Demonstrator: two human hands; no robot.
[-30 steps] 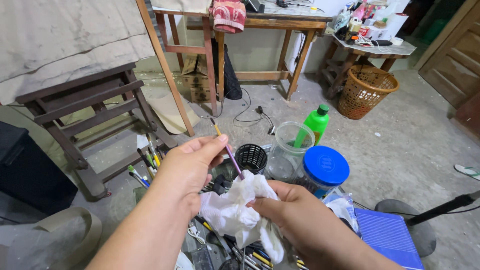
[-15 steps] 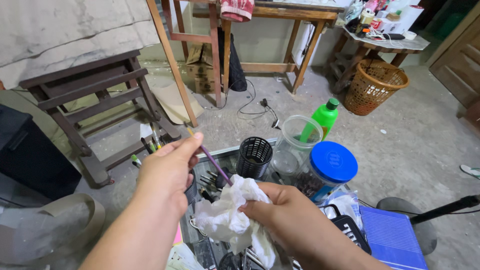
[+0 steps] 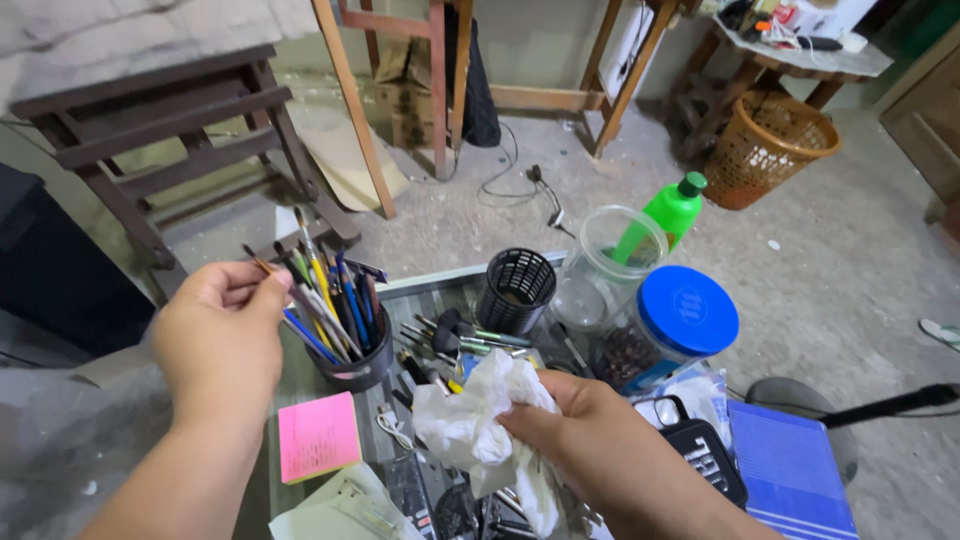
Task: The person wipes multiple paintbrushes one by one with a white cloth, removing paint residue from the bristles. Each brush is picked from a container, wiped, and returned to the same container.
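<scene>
My left hand (image 3: 222, 335) pinches a thin paintbrush (image 3: 300, 300) whose end reaches into a dark cup (image 3: 355, 368) packed with several brushes and pens. My right hand (image 3: 600, 450) grips a crumpled white cloth (image 3: 480, 420) low in the middle of the view. Between the hands, loose brushes (image 3: 455, 340) lie flat on a small table (image 3: 430, 290).
A black mesh cup (image 3: 515, 290), a clear jar (image 3: 610, 260), a blue-lidded jar (image 3: 680, 315) and a green bottle (image 3: 665, 210) stand behind. A pink sticky pad (image 3: 318, 435), a blue notebook (image 3: 790, 470), a wooden bench (image 3: 160, 120), an easel leg (image 3: 355, 110) and a wicker basket (image 3: 765, 150) surround.
My left hand has swung left and down, carrying the brush away from the cloth to the cup of brushes. The view has tilted down and the right hand has kept the cloth.
</scene>
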